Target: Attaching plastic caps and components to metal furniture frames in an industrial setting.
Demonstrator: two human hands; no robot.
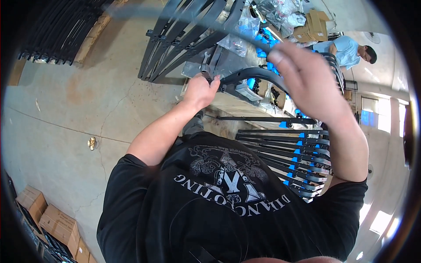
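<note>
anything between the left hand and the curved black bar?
Nothing visible. The left hand is right at the bar's left end; whether it touches is unclear. At the other end, the raised right hand covers part of the curved black bar from view.

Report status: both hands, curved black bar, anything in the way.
Left hand curled at left end of curved black bar, grip partly hidden. Right hand raised, blurred, by streaked dark bar; hold unclear. Wrench just beyond left hand, possibly in the way.
</note>
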